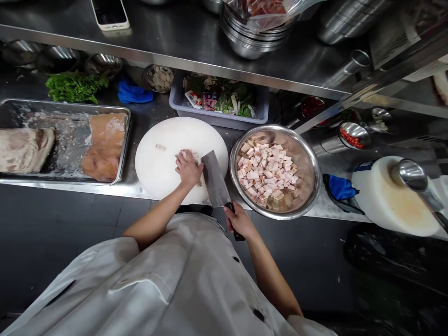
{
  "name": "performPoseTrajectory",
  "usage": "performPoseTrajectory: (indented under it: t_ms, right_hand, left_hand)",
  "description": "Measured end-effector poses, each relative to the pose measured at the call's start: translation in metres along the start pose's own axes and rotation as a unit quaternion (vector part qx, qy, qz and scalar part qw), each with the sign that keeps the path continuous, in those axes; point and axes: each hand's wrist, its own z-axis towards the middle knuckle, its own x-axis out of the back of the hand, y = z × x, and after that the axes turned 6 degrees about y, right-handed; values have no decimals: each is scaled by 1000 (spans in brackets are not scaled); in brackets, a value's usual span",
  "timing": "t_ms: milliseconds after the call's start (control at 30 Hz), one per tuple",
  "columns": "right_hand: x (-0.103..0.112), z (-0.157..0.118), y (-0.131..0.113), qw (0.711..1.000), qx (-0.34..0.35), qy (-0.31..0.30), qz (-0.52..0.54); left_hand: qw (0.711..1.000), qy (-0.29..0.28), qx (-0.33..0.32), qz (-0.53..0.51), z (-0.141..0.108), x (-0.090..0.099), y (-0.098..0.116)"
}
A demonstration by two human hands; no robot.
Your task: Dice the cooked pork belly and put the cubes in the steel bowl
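A white round cutting board point(157, 133) lies on the steel counter. On it, my left hand point(189, 169) rests with fingers bent over cut pork point(193, 155), holding the meat down; part of the meat is hidden beneath the hand. One small loose pork piece point(160, 148) lies farther left on the board. My right hand point(241, 221) is closed around the black handle of a cleaver point(214, 179). Its broad blade reaches over the board's right side, just right of my left hand. A steel bowl point(312, 161) of diced pork point(268, 172) stands right of the board.
On the left, a metal tray point(124, 154) holds larger slabs of pork point(105, 144). Behind the board stands a grey bin point(220, 116) of scraps, with a blue cloth point(135, 92) and leafy greens point(75, 87) farther left. A steel shelf point(168, 35) overhangs the back. A white tub point(388, 196) sits far right.
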Motion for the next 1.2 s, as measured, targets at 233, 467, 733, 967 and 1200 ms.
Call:
performPoseTrajectory:
  t_ms: [233, 467, 733, 967, 1200]
  right_hand:
    - [25, -3, 20, 996, -12, 39, 81]
    - [34, 14, -3, 995, 36, 39, -80]
    - [41, 79, -73, 901, 132, 70, -407]
    - [20, 50, -58, 915, 112, 57, -383]
    - [-40, 25, -67, 949, 55, 62, -305]
  left_hand:
    - [976, -93, -186, 63, 15, 2, -10]
    - [868, -205, -443, 93, 62, 35, -60]
    - [920, -172, -353, -13, 73, 23, -68]
    - [927, -153, -340, -46, 60, 30, -79]
    - [928, -102, -349, 87, 40, 45, -74]
